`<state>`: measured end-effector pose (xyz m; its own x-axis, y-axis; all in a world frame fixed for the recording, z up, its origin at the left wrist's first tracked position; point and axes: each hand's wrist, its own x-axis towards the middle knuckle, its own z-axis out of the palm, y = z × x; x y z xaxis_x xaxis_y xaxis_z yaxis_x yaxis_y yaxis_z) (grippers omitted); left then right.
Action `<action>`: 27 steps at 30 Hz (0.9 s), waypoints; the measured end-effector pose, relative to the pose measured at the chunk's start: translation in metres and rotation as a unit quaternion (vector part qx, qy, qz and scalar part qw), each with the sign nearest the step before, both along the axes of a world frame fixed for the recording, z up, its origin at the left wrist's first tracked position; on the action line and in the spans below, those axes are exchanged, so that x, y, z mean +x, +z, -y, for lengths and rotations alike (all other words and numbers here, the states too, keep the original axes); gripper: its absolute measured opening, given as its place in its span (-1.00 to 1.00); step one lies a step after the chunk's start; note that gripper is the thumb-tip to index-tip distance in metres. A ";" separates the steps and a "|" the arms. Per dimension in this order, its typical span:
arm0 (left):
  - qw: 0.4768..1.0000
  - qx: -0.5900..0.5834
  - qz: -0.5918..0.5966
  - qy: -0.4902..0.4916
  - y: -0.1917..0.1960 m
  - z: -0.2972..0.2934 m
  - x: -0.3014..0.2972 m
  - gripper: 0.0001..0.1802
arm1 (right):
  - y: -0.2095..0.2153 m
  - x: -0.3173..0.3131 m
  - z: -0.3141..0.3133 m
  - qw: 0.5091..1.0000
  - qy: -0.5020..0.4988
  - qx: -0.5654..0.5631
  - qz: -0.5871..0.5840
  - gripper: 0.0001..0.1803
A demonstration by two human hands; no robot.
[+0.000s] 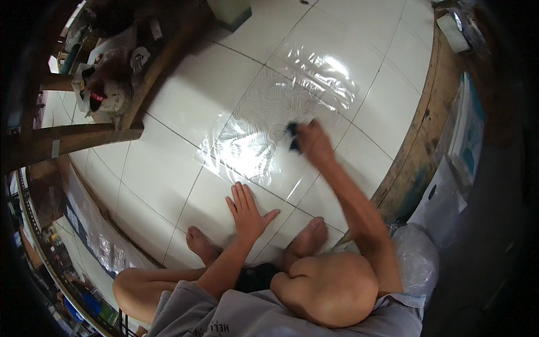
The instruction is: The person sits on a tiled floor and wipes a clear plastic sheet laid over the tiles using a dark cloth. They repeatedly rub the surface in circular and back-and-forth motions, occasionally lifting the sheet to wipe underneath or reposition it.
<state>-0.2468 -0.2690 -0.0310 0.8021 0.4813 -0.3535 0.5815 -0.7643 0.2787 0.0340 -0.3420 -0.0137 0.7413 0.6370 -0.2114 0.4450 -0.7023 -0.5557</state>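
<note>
A clear plastic sheet (pixel 247 121) lies on the white tiled floor, glossy with glare and marked with wavy contour-like lines. Over its right part, my right hand (pixel 315 140) is closed on a small dark thing (pixel 292 136); motion smears both, and I cannot make out whether that thing is a cloth or a tool. My left hand (pixel 247 210) is flat with fingers spread, its fingertips by the near edge of the sheet. Between my bent knees, both feet rest on the tiles.
A wooden bench or table frame (pixel 90 140) with odds and ends stands at the left. Along the right runs a worn wooden board (pixel 412 132), with clear plastic bags (pixel 415 255) and packs beside it. A pale block with a dark base (pixel 230 14) stands at the far side.
</note>
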 end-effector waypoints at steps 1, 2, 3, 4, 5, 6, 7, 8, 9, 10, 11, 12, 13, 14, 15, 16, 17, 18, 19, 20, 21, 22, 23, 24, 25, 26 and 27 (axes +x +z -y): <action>1.000 0.011 0.008 -0.008 -0.003 0.000 -0.001 0.43 | -0.010 -0.035 0.000 0.999 0.029 -0.027 -0.019 -0.76; 1.000 0.000 0.009 -0.008 -0.004 0.001 -0.001 0.43 | -0.019 -0.054 0.001 0.996 0.055 -0.056 -0.032 -0.75; 1.000 -0.005 0.007 -0.005 -0.002 0.002 -0.002 0.43 | -0.022 -0.053 0.001 0.998 0.038 -0.043 -0.019 -0.79; 1.000 -0.010 0.004 0.000 -0.001 0.002 -0.005 0.43 | -0.026 -0.048 0.002 0.999 0.023 -0.029 -0.006 -0.81; 1.000 -0.010 -0.001 0.000 -0.002 0.000 -0.006 0.43 | -0.031 -0.040 0.000 1.000 0.008 -0.016 0.006 -0.80; 1.000 -0.014 -0.008 -0.001 0.000 0.000 -0.007 0.43 | -0.019 -0.015 -0.006 1.000 -0.030 0.001 0.009 -0.80; 1.000 -0.014 -0.004 -0.004 0.000 -0.001 -0.001 0.43 | -0.027 0.011 -0.007 0.997 -0.064 0.001 0.040 -0.80; 1.000 -0.028 -0.013 -0.003 0.002 0.000 0.000 0.42 | -0.029 0.036 -0.007 0.992 -0.095 0.015 0.080 -0.78; 0.999 -0.034 -0.023 0.003 0.004 -0.002 0.001 0.42 | -0.021 0.057 -0.012 0.991 -0.115 0.022 0.069 -0.78; 0.998 -0.049 -0.025 -0.001 0.008 0.000 0.007 0.42 | -0.024 0.081 -0.006 0.987 -0.123 0.021 0.100 -0.79; 0.998 -0.050 -0.034 0.001 0.011 -0.002 0.007 0.42 | -0.025 0.093 -0.009 0.987 -0.132 0.012 0.089 -0.78; 0.998 -0.052 -0.038 0.005 0.012 -0.001 0.007 0.42 | -0.022 0.101 -0.013 0.987 -0.138 0.002 0.083 -0.78; 0.998 -0.056 -0.042 0.008 0.013 -0.001 0.008 0.41 | -0.019 0.103 -0.015 0.987 -0.138 0.001 0.080 -0.77; 0.998 -0.051 -0.020 0.006 0.012 -0.002 0.010 0.41 | -0.016 0.103 -0.015 0.987 -0.140 -0.001 0.078 -0.76; 0.999 -0.043 -0.006 0.010 0.009 -0.003 0.005 0.41 | -0.017 0.094 -0.020 0.989 -0.135 -0.001 0.068 -0.76; 0.999 -0.037 0.006 0.014 0.007 -0.004 0.000 0.41 | -0.007 0.073 -0.022 0.996 -0.076 0.018 0.050 -0.73; 0.999 -0.035 0.017 0.017 0.004 -0.003 -0.001 0.40 | 0.004 0.042 -0.017 0.999 -0.017 0.030 0.030 -0.71; 0.999 -0.040 0.026 0.014 0.003 0.001 0.002 0.39 | -0.022 0.007 -0.002 0.988 0.030 0.126 0.078 -0.77; 0.999 -0.029 0.031 0.019 0.000 -0.003 0.000 0.37 | -0.017 -0.043 -0.007 0.984 0.127 0.027 0.121 -0.79; 0.999 -0.032 0.026 0.015 0.000 -0.002 0.001 0.38 | -0.016 -0.080 -0.010 0.989 0.139 -0.046 0.023 -0.83; 0.999 -0.035 0.020 0.014 0.000 -0.002 0.000 0.38 | -0.011 -0.116 -0.007 0.991 0.136 -0.007 -0.010 -0.85; 0.999 -0.037 0.014 0.011 0.001 -0.002 0.000 0.38 | -0.007 -0.136 -0.004 0.990 0.131 0.033 -0.042 -0.86; 0.999 -0.036 0.016 0.010 0.001 -0.004 -0.001 0.39 | -0.009 -0.136 -0.006 0.990 0.133 0.013 -0.041 -0.85; 0.999 -0.035 0.018 0.010 0.001 -0.004 -0.002 0.40 | -0.010 -0.136 -0.007 0.990 0.136 -0.008 -0.040 -0.83; 0.999 -0.038 0.018 0.008 0.002 -0.001 -0.004 0.40 | -0.008 -0.135 -0.005 0.989 0.137 -0.031 -0.042 -0.80; 0.999 -0.040 0.008 0.012 0.002 0.001 -0.007 0.41 | -0.013 -0.116 -0.011 0.993 0.105 -0.049 -0.009 -0.78; 0.999 -0.038 0.002 0.014 0.003 -0.001 -0.005 0.41 | -0.015 -0.089 -0.019 0.996 0.062 -0.056 -0.019 -0.76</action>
